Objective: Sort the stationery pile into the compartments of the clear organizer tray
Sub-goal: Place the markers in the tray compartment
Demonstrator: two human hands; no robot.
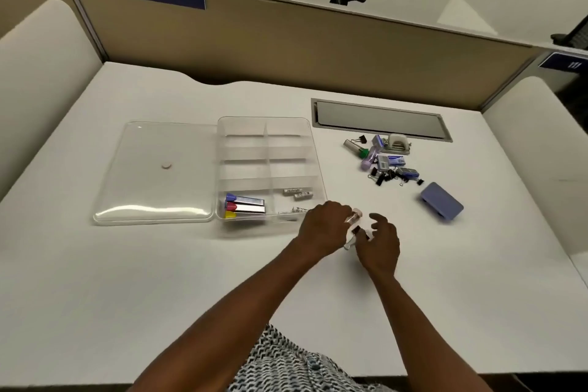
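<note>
The clear organizer tray (316, 149) sits mid-desk with its clear lid (152, 169) lying flat to its left. Its near-left compartment holds markers (243, 205) with blue, red and yellow caps. The near-right compartment holds small white tubes (297, 193). Just right of the tray's near corner, my left hand (321, 227) pinches a small clear tube (355, 216). My right hand (380, 243) grips another small clear item (350, 240) with a dark end, fingers curled. The stationery pile (385, 161) lies further right.
The pile includes black binder clips (381, 177), staple boxes, a purple tube, a green-capped item and a small hole punch (397, 143). A purple case (441, 200) lies right of my hands. A grey cable hatch (380, 119) is set in the desk behind.
</note>
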